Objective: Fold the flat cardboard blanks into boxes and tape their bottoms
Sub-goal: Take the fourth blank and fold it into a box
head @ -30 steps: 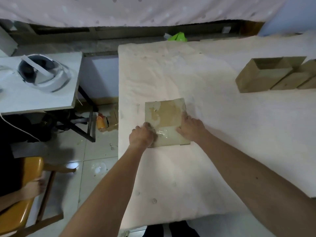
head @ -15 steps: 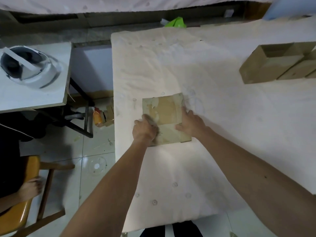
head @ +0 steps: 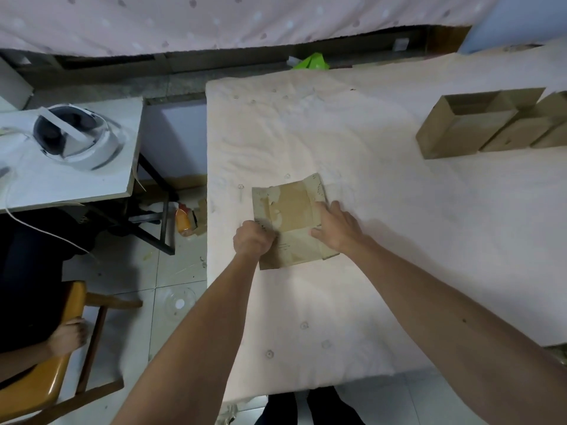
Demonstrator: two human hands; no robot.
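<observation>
Cardboard blank [head: 291, 207], one; boxes [head: 460, 130], three; left hand [head: 251, 240] clamped on it, right hand [head: 337, 230] flat.

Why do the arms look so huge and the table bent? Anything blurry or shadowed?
Head view: the wide-angle lens swells the forearms and bends the table edges; the cardboard blank, left hand and right hand look sharp; lighting is soft, casting a faint shadow beside the right hand.

Can't really see what the left hand [head: 252, 240] has got since its fingers are tucked under at the edge of the cardboard blank [head: 291, 210], whose print is too tiny to read, and the row of boxes [head: 460, 130] runs off the right edge.
</observation>
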